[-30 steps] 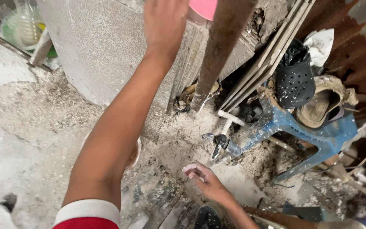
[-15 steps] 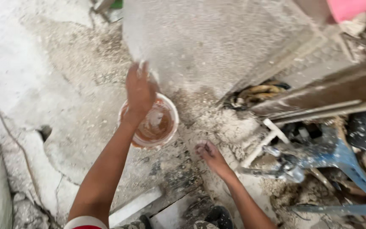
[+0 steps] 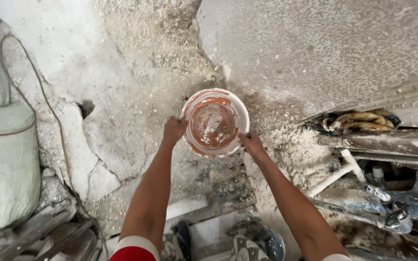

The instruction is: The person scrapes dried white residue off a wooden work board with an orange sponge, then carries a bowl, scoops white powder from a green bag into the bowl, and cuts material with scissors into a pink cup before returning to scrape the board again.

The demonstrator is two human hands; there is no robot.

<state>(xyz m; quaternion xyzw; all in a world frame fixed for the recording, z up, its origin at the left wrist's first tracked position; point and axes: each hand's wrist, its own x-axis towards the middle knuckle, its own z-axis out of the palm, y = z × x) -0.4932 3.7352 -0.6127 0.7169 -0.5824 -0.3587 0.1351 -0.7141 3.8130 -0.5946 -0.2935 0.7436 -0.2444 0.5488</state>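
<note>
— What is held in the bucket (image 3: 215,123)?
— Reddish-brown liquid (a thin layer); it is set on the dusty concrete floor (image 3: 122,96).
— And the hands?
— Its rim is gripped by the left hand (image 3: 174,129) and right hand (image 3: 250,142), fingers curled closed.

Packages: pale greenish-white filled sacks (image 3: 6,164), bulging, stacked at far left, well apart from the left hand (image 3: 174,129).

1. A grey-green sack (image 3: 6,164) lies at the left on the cracked concrete floor (image 3: 122,96).
2. A thin cable (image 3: 39,96) curves beside the sack.
3. White pipes (image 3: 337,176) cross at the right.
4. A blue metal frame (image 3: 412,203) sits beyond the pipes.
5. A large speckled grey slab (image 3: 325,48) fills the upper right.
</note>
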